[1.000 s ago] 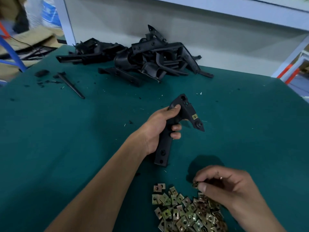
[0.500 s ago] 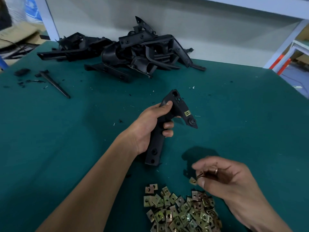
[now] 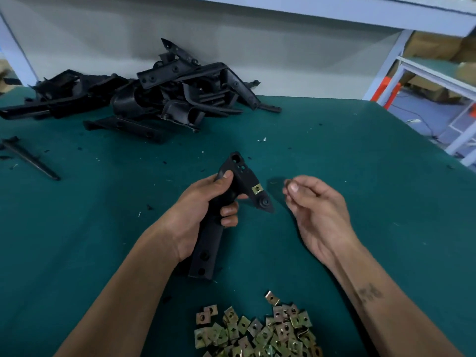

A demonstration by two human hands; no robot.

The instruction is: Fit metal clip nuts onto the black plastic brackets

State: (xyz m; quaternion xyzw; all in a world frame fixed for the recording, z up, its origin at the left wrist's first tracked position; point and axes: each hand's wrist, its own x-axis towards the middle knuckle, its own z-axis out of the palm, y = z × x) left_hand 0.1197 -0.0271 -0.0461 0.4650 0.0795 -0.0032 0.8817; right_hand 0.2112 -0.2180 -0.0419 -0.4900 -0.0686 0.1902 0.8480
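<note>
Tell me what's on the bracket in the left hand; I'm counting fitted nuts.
One brass clip nut sits on the bracket near its lower tip. The left hand covers the middle, so any nut there is hidden.

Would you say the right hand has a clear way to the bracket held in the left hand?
Probably yes: the right hand hovers just beside the bracket with only bare mat between them, and the left hand grips lower down, leaving the top end exposed.

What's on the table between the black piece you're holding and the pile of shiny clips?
Only bare green mat separates the held bracket from the clip nuts, apart from tiny black specks, in the head view.
</note>
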